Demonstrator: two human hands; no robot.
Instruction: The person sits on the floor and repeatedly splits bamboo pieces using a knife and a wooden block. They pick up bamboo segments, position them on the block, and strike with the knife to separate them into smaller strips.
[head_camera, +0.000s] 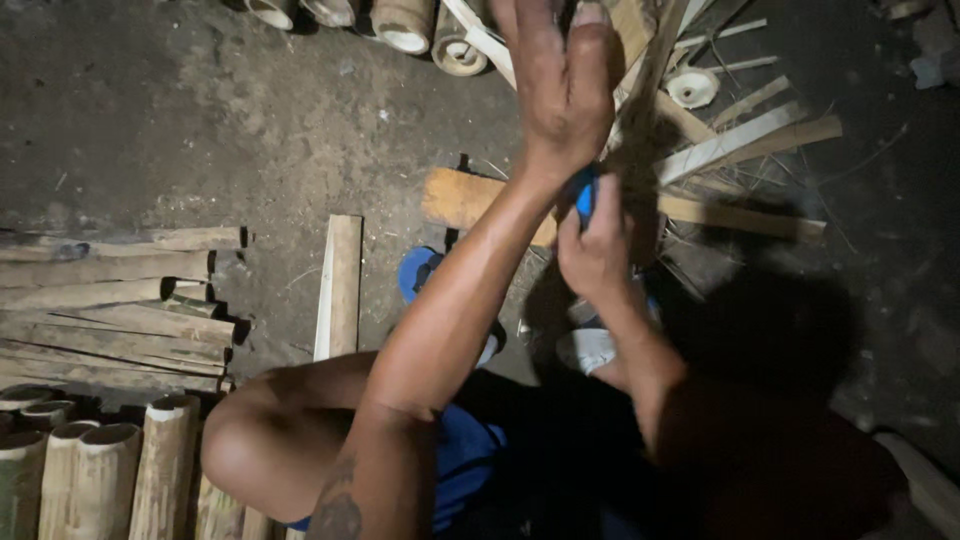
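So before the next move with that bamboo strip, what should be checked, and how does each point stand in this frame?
1. Left hand on the upright bamboo strip: ok, fingers wrapped around it.
2. Right hand gripping the blue handle: ok.
3. Where the blade sits against the strip: cannot tell, hidden in shadow.
4. Left fingers away from the cutting edge: cannot tell.
5. Knee away from the hands: ok, it is low and to the left.
6. Footing among the loose strips on the floor: cannot tell, too dark.

Split bamboo slats (110, 300) at left, cut bamboo tubes (90, 475) below, wooden plank (339, 285) on dirt floor (250, 130)
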